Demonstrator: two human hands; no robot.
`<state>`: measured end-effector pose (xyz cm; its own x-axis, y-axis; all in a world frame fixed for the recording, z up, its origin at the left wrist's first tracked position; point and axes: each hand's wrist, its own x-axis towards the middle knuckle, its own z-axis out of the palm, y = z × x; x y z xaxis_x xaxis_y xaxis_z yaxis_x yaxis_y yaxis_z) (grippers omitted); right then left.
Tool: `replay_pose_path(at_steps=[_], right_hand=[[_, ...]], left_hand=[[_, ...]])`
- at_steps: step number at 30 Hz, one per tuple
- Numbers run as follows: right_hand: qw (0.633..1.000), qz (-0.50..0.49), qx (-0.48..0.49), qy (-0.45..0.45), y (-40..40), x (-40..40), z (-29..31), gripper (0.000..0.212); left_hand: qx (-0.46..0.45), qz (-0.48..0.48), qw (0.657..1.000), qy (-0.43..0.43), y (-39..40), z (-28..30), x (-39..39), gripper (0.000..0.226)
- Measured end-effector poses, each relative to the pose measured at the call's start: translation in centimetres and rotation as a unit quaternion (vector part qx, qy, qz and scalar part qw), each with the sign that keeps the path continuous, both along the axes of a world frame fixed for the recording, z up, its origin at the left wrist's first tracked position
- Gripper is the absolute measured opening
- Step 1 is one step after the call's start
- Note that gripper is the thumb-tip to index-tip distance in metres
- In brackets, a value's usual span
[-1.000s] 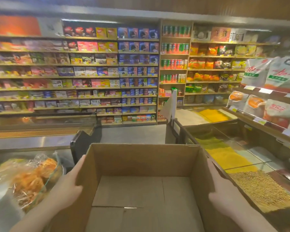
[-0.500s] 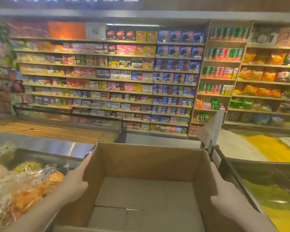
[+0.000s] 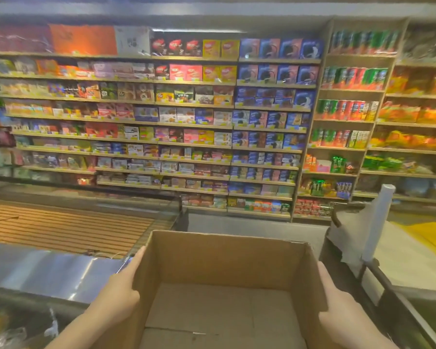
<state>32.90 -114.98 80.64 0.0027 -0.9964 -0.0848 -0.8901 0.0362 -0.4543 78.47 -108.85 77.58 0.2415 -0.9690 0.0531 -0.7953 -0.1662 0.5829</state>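
An open, empty cardboard box [image 3: 224, 260] fills the lower middle of the view, carried at chest height. My left hand [image 3: 121, 293] presses flat against the outside of its left wall, fingers straight and pointing forward. My right hand [image 3: 337, 306] presses the outside of the right wall the same way. The box's bottom flaps are closed and nothing lies inside.
A wall of shelves [image 3: 212, 122] packed with biscuit boxes and snacks stands ahead. A steel counter [image 3: 48, 270] and a wooden slatted top [image 3: 61, 227] lie to the left. Right of the box are a roll of plastic bags [image 3: 378, 222] and bulk bins [image 3: 433, 238].
The view has swung left and moved toward the shelves. The bulk bins slid off to the right and the bagged snacks at the left dropped out of sight. Both hands stayed on the box.
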Motion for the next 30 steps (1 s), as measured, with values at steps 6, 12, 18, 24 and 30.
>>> replay_pose_path(at_steps=[6,12,18,24,30], right_hand=[[0.999,0.007,0.035,0.037,-12.2,4.8,0.9,0.105],[0.998,0.002,0.052,0.039,-25.4,8.3,-1.2,0.104],[0.996,0.025,0.064,0.051,-41.0,10.0,-4.1,0.106],[0.997,0.039,0.051,0.052,-56.2,12.0,-6.8,0.107],[0.998,0.031,0.048,0.040,-69.1,14.1,-11.3,0.112]], left_hand=[[0.025,-0.002,1.000,-0.012,-13.8,-0.1,4.7,0.112],[0.038,0.017,0.998,-0.039,-27.4,-3.0,7.6,0.112],[0.032,0.037,0.999,-0.001,-41.4,-5.7,8.3,0.104],[0.036,0.074,0.997,0.009,-54.9,-7.4,8.6,0.100],[0.039,0.076,0.996,-0.004,-67.2,-10.5,10.5,0.097]])
